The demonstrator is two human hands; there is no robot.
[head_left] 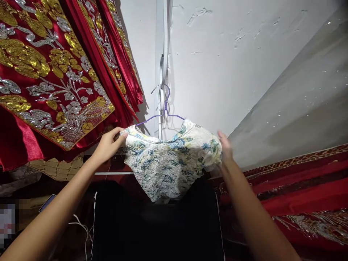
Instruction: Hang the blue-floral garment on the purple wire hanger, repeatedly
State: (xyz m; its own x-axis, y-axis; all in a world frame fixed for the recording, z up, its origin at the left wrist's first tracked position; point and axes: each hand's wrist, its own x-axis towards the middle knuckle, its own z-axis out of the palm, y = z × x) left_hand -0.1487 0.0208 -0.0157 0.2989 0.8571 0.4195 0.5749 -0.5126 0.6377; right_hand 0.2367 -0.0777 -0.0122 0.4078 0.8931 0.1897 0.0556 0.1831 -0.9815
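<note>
Garment, one: floral blouse (168, 159), white with blue, green and yellow pattern, hanging on a purple hanger (166, 103), its neckline spreading below the hanger's arms.

Left hand (112, 141): clamping the blouse's left shoulder between thumb and fingers, just beyond the hanger's left end. Right hand (226, 146): blurring at the outer edge of the right sleeve, thumb pointing up; whether it is gripping cannot be told.

Wall (217, 72): white, scuffed, standing behind the hanger; a pale strip (165, 21) with loops is running down it to the hook.

Upper left corner of the wall: red panels (54, 72) with gold and silver sequins, hanging. Right edge: grey sheet (307, 98), sloping and glinting. Below its lower edge: red fabric (307, 188), lying in bands. Foreground: black cloth (157, 232), spreading beneath the blouse; white cable (86, 232), curling beside its left edge.
</note>
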